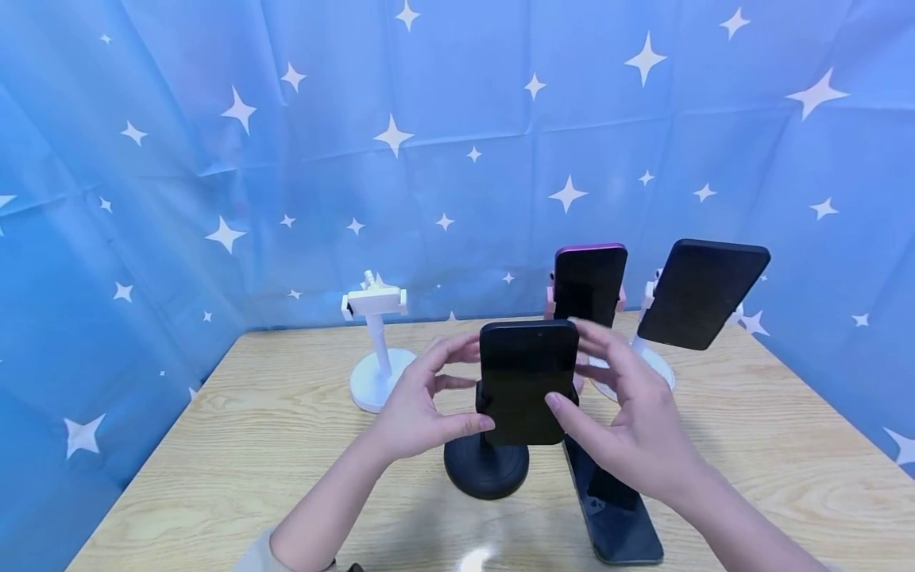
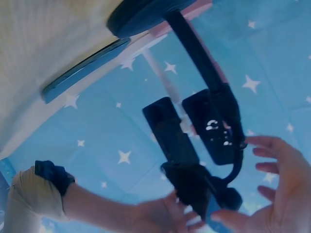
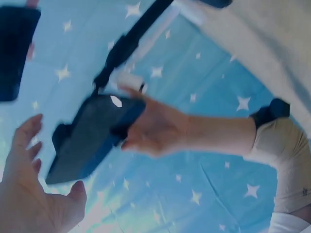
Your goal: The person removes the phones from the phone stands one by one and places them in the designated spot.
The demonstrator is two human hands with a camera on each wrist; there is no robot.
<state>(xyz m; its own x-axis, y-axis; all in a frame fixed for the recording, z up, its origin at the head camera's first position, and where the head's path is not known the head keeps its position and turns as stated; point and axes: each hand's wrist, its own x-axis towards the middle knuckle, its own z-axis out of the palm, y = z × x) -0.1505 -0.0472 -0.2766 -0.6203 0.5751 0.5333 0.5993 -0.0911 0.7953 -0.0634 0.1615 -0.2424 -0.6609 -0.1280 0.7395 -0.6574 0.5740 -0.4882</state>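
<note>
Starry cloth (image 1: 457, 95) backs hands (image 1: 429, 405) (image 1: 643, 421) around a phone (image 1: 527, 373), nearby white marks (image 2: 212, 125) illegible.

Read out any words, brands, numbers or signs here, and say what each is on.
No readable text.
Phone with white marks, left wrist view: too blurred to read, possibly reflections.
Phone lying flat, head view: faint mark, too small to read.
Sleeve, right wrist view: tiny dark mark, too small.

Wood-grain table (image 1: 243, 445) under stands (image 1: 486, 477) and phone (image 1: 625, 532)

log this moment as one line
left hand: at left edge of phone | right hand: at right edge | phone: in black stand | leftmost white stand: no phone
</note>
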